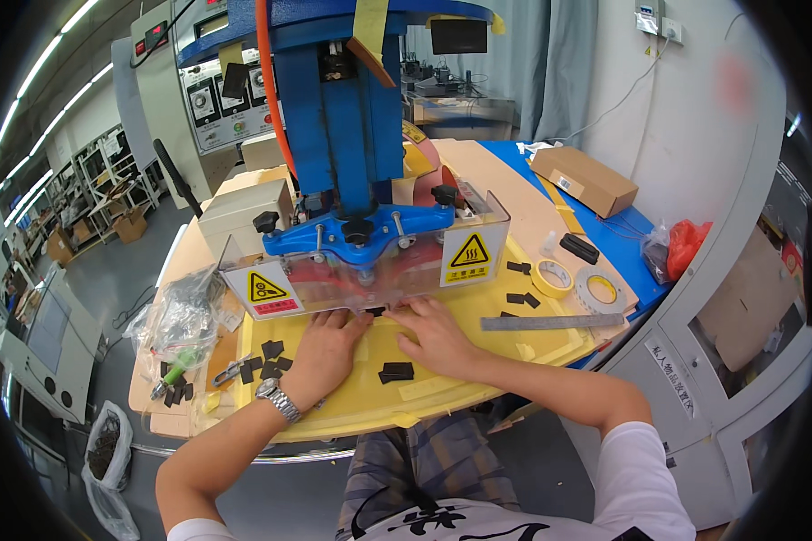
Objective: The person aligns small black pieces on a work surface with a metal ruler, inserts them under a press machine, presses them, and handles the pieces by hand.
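Observation:
A small black flat piece (374, 311) lies under the front edge of the press's clear guard (370, 290), between my two hands. My left hand (327, 347) rests on the yellow work surface, fingers stretched toward the guard and thumb at the piece's left side. From the right, my right hand (433, 335) touches the piece with its front fingertips; its thumb stands apart. The fingertips are partly hidden by the guard. A small stack of black pieces (395, 371) sits below my right hand. More loose black pieces (272, 350) lie left of my left wrist.
The blue press head (356, 236) stands above the hands. At left are a clear plastic bag (182, 325) and a green-handled tool (182, 362). At right lie a grey metal ruler (550, 322), tape rolls (552, 278) and a black block (579, 248). A cardboard box (585, 180) stands farther back.

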Motion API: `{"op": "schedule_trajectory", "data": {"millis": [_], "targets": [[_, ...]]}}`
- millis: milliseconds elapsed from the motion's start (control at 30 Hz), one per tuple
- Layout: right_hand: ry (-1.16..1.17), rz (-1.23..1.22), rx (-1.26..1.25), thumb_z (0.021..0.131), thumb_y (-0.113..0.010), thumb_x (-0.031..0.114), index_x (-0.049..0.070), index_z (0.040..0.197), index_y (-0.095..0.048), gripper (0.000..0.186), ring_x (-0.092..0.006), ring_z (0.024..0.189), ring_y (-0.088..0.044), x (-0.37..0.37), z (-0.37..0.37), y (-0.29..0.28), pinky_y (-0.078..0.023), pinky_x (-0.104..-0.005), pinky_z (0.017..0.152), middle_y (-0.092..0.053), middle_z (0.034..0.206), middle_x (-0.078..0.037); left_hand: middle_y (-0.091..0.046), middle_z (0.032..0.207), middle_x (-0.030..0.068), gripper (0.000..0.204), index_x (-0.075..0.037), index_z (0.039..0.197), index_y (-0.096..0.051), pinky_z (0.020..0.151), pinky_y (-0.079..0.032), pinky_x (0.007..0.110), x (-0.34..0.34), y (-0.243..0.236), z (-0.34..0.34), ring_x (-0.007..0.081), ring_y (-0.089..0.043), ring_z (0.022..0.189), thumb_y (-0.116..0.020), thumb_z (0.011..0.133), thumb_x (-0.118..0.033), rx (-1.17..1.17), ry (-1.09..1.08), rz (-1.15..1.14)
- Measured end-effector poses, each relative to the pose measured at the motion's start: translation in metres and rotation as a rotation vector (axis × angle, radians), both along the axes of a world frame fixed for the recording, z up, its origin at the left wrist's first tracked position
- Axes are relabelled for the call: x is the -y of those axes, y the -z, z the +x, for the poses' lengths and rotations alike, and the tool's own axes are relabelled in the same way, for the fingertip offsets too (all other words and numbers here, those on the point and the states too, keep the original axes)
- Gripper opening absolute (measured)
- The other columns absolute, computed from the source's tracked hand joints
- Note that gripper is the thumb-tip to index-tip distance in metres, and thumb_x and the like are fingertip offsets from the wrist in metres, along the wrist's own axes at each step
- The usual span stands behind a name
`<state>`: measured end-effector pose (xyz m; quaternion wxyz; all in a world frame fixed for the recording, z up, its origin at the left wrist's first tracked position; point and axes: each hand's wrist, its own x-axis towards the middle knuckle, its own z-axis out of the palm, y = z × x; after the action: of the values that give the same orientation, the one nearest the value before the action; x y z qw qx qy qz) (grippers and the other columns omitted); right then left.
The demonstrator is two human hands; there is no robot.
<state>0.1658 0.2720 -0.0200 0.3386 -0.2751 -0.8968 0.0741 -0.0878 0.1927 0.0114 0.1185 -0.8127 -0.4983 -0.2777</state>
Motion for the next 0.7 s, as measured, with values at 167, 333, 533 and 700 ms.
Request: {"op": "schedule_trajectory", "data": {"millis": [167,333,533,700], "targets": [[0.010,0.006,0.050,0.101,-0.074,0.022,0.003,0.150,-0.071,0.052,-0.0414,0.140,-0.056,-0.002,-0.001,-0.002,-0.045,-0.0538,0.121,-0.062,0.149,-0.018,-0.074,0.115,0.0204,0.044,-0.007,0.141,-0.076,0.105,-0.055,0.052,-0.001,-0.001,-0.003,0.0417,-0.069,0.117,-0.066,0.099,0.000,0.030,0.021,-0.052],[-0.107,-0.147,-0.006,0.105,-0.073,0.020,0.003,0.151,-0.070,0.049,-0.0415,0.147,-0.054,0.000,0.009,-0.013,-0.044,-0.0525,0.125,-0.062,0.153,-0.020,-0.072,0.132,0.0258,0.043,-0.002,0.140,-0.074,0.112,-0.054,0.054,0.012,-0.012,-0.003,0.0453,-0.067,0.129,-0.065,0.098,0.003,0.090,0.035,-0.100],[-0.114,-0.071,-0.013,0.104,-0.076,0.016,0.000,0.147,-0.071,0.045,-0.0421,0.147,-0.054,0.040,0.040,-0.022,-0.046,-0.0518,0.125,-0.063,0.153,-0.020,-0.069,0.145,0.0282,0.039,0.001,0.134,-0.075,0.119,-0.054,0.056,0.071,-0.027,0.004,0.0517,-0.062,0.141,-0.071,0.095,0.001,0.000,0.003,-0.055],[-0.107,-0.125,-0.056,0.105,-0.075,0.015,0.002,0.147,-0.072,0.043,-0.0420,0.144,-0.059,0.068,0.041,-0.024,-0.048,-0.0517,0.123,-0.068,0.149,-0.019,-0.074,0.133,0.0246,0.035,0.003,0.125,-0.076,0.112,-0.057,0.056,0.103,-0.026,0.032,0.0481,-0.068,0.131,-0.075,0.090,0.004,0.162,0.143,-0.028]]}}
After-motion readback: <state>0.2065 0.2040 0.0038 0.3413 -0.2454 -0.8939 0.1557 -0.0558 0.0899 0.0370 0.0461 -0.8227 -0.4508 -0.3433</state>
